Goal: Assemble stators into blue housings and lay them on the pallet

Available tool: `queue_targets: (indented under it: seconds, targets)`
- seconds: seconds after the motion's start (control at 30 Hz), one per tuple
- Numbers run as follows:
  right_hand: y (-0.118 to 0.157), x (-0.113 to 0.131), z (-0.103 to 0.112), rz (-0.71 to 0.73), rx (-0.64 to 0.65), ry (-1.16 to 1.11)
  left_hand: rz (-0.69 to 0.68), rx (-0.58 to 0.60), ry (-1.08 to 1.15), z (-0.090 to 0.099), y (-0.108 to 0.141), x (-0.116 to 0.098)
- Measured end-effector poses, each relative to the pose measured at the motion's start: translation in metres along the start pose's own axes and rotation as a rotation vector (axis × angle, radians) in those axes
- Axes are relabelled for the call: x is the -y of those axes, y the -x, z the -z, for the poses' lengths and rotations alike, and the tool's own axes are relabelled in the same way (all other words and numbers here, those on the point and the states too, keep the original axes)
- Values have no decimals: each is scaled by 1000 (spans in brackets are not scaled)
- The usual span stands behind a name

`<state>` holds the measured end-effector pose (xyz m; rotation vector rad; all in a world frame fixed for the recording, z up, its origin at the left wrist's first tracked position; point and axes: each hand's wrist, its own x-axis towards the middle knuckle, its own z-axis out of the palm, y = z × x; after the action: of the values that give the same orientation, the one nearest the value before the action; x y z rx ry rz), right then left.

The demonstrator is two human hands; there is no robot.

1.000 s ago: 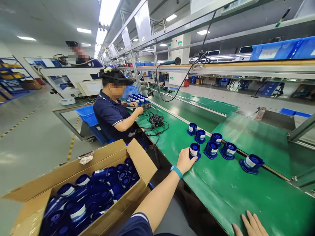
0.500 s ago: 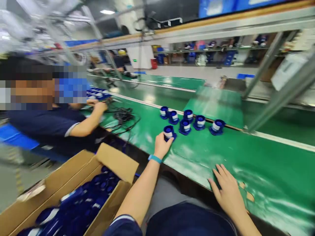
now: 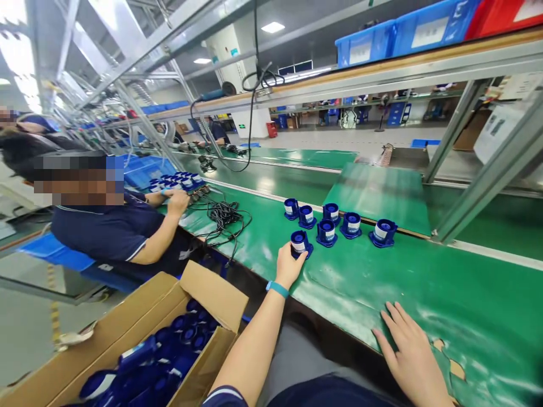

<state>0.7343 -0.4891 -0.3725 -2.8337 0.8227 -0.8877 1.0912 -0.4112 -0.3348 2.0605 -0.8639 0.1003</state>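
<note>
My left hand [image 3: 291, 264], with a teal band at the wrist, grips a dark blue round plastic housing [image 3: 299, 242] that stands upright on the green bench mat [image 3: 352, 294]. Thumb and fingers close around its near side, below a white label. Several more housings of the same kind, such as the one farthest right [image 3: 383, 232], stand just beyond it in a loose group. My right hand [image 3: 409, 345] rests on the mat near the front edge, fingers stretched out, holding nothing.
An open cardboard box [image 3: 169, 288] full of blue housings stands at lower left. Black cables [image 3: 224, 213] lie coiled on the bench. At left sits a co-worker [image 3: 102, 232]. Metal posts [image 3: 466, 164] carry a shelf with blue bins [image 3: 428, 31]. The mat is torn near my right hand.
The camera view has shifted, so everything sits slightly lower and farther right. My left hand keeps its hold on the same housing, and my right hand stays on the mat.
</note>
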Motion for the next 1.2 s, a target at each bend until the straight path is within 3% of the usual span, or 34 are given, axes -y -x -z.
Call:
queue_targets:
  seconds: [0.27,0.37,0.53,0.67,0.8,0.93,1.2]
  targets:
    - [5,3,-5,2,15,19,9,5,28,10,4,-1]
    - [2,2,-5,-10,74,42,16,6,27,12,4,-1]
    - [-38,17,4,31,130,78,35,5,37,14,4,3]
    - [-63,27,-17,62,124,34,40,-7,35,17,6,5]
    - [-62,-2,-45,82,158,54,33,-10,48,20,7,7]
    - [-61,-34,-45,-39,130,74,31,-10,65,19,5,9]
    - [-72,-23,-34,-144,204,131,38,0,42,15,5,11]
